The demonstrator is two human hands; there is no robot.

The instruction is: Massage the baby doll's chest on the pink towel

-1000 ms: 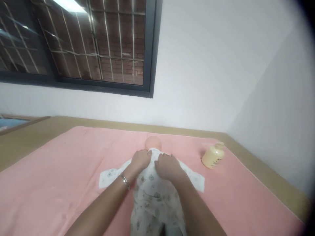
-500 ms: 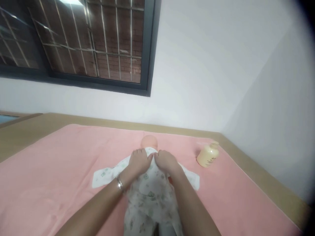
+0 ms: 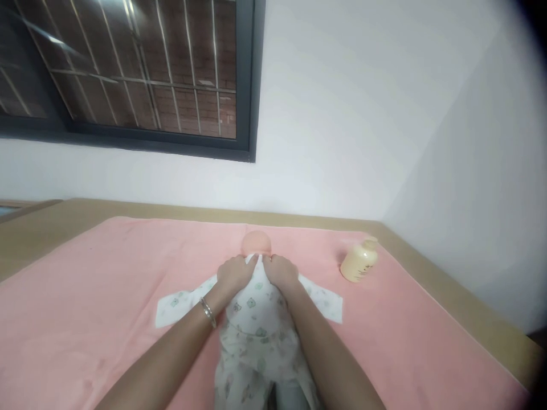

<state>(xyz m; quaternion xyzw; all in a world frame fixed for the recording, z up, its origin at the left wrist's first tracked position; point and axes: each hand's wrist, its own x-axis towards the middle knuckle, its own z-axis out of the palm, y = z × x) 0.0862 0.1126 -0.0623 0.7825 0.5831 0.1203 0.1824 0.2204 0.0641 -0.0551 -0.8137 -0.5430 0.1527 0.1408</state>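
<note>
A doll lies on a pink cloth, and the rounded top of its head shows beyond my hands. White printed baby clothing covers its body, with the sleeves spread out to both sides. My left hand is closed on the clothing's neck edge, left of the middle. Close beside it, my right hand grips the same edge on the right. The fabric between my thumbs is drawn to a peak just below the head. The doll's face is not visible.
A cream pump bottle stands on the cloth at the right. The cloth lies on a tan surface that meets a white wall. A barred window with a dark frame is at the upper left.
Both hands keep hold of the clothing's neck edge, and the red patch beside my right forearm no longer shows. The whole view has shifted slightly.
</note>
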